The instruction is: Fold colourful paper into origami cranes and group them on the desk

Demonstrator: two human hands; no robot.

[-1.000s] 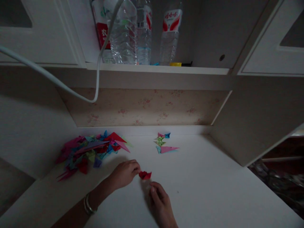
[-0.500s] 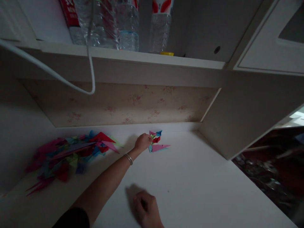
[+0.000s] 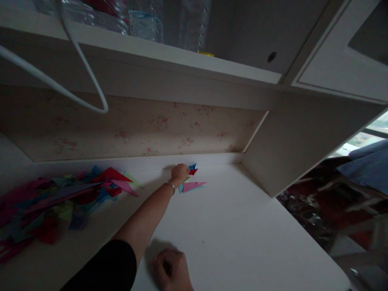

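My left hand [image 3: 180,173], with bangles at its wrist, reaches to the back of the white desk. Its fingers are closed at small folded papers, the exact grip partly hidden by the hand. A blue folded paper [image 3: 192,166] and a red folded paper [image 3: 193,172] show just beyond the fingertips. Nearer me lies a pink pointed folded paper [image 3: 192,186] with a light-blue one under its edge. My right hand [image 3: 172,268] rests on the desk near the bottom, curled into a loose fist with nothing visible in it.
A heap of colourful folded papers [image 3: 69,202] spreads over the desk's left side. Overhead, a shelf [image 3: 169,56] carries clear plastic bottles [image 3: 145,24]. A white cable [image 3: 87,103] hangs down at the left. A side panel [image 3: 291,133] stands at the right.
The view has turned right, so the desk things sit further left. My left hand stays at the folded papers and covers the pink one at the back. My right hand remains curled.
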